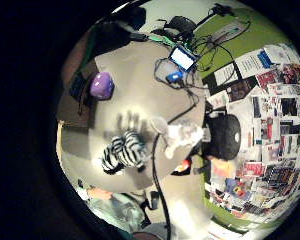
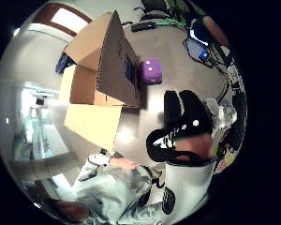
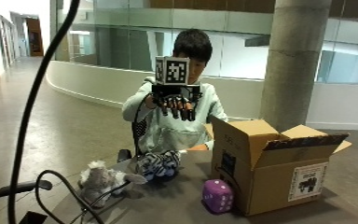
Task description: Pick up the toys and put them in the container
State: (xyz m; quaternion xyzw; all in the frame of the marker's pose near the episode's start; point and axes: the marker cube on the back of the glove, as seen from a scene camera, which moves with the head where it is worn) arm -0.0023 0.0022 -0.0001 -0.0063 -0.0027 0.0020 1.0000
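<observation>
- Black-gloved right hand (image 3: 178,105) is raised in front of the person's chest, well above the table (image 3: 179,205), fingers (image 3: 174,110) hanging loosely spread and holding nothing.
- The zebra-striped plush toy (image 3: 157,165) lies on the far side of the table, just in front of the person.
- The grey furry plush toy (image 3: 101,179) sits to its left, nearer the camera, beside a black cable (image 3: 73,186).
- The purple plush die (image 3: 218,196) rests on the near part of the table, just left of the cardboard box (image 3: 272,163).
- The box stands at the right with its flaps open.
</observation>
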